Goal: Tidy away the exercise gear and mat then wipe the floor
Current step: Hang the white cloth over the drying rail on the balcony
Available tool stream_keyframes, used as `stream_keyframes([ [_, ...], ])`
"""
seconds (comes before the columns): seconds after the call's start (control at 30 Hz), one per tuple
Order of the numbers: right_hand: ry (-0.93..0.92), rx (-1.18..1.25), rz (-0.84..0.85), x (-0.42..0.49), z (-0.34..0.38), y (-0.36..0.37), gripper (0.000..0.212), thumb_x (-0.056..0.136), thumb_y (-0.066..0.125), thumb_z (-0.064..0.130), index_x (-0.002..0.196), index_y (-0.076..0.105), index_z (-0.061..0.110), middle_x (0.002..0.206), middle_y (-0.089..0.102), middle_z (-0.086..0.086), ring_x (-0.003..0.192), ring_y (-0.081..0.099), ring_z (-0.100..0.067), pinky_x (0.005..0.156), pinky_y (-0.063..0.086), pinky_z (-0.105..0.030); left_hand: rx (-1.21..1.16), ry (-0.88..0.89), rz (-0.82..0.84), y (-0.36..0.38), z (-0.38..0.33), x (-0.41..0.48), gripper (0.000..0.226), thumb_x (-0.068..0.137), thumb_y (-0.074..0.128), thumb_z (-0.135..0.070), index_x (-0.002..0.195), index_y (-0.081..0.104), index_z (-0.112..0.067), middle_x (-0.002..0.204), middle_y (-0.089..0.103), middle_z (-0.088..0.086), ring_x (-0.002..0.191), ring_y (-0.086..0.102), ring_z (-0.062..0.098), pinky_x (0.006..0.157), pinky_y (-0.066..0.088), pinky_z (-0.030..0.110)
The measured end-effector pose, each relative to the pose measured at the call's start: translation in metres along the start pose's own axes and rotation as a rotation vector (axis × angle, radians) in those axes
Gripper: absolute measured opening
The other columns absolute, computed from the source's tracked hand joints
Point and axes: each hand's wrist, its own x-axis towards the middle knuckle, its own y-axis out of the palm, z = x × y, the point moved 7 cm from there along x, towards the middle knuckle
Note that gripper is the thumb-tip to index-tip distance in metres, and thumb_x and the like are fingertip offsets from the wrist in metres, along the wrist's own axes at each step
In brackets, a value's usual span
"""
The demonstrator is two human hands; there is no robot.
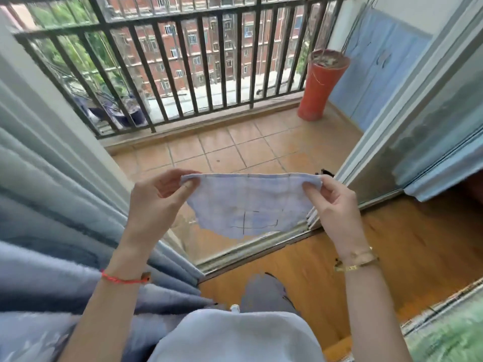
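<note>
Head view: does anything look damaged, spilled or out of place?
Nothing spilled. The balcony's blue wall shows cracked, peeling paint. The cloth, pinched at its top corners by the left hand and right hand, hangs whole, with faint dark lines on it.

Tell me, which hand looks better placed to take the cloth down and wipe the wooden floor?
Probably the right hand. Both hands pinch top corners of the cloth, but bare wooden floor lies below the right one, while the left hand is crowded by the curtain.
</note>
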Motion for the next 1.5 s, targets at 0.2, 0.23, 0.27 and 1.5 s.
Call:
stream_keyframes([
  [0.2,0.005,0.001,0.035,0.085,-0.003,0.020,0.014,0.097,0.060,0.020,0.091,0.071,0.014,0.080,0.069,-0.007,0.074,0.060,-0.009,0.065,0.045,-0.024,-0.012,0.017,-0.011,0.010,0.009,0.079,0.024,0.089,0.071,-0.004,0.089,0.077,-0.027,0.085,0.078,-0.016,0.083,0.070,-0.001,0.077,0.051,0.011],
  [0.23,0.003,0.000,0.043,0.105,-0.004,0.022,0.014,0.097,0.060,0.019,0.092,0.071,0.014,0.081,0.070,-0.008,0.075,0.061,-0.010,0.065,0.045,-0.026,-0.017,0.011,-0.021,0.013,0.013,0.097,0.023,0.089,0.071,-0.004,0.089,0.077,-0.026,0.085,0.078,-0.016,0.083,0.070,-0.001,0.077,0.051,0.011],
  [0.27,0.001,-0.004,0.051,0.124,-0.005,0.024,0.013,0.097,0.060,0.019,0.092,0.071,0.014,0.081,0.070,-0.008,0.075,0.061,-0.011,0.065,0.046,-0.028,-0.020,0.005,-0.030,0.016,0.016,0.112,0.021,0.089,0.071,-0.004,0.090,0.077,-0.024,0.086,0.078,-0.014,0.084,0.070,-0.001,0.077,0.051,0.011],
  [1.5,-0.008,-0.070,-0.457,0.706,-0.033,-0.028,0.013,0.095,0.061,0.013,0.097,0.071,0.004,0.094,0.071,-0.019,0.077,0.060,-0.008,0.067,0.046,-0.013,-0.015,0.260,0.223,0.261,0.003,0.773,0.007,0.085,0.078,-0.026,0.091,0.078,-0.023,0.081,0.074,0.003,0.063,0.059,0.021,0.057,0.048,0.030],
])
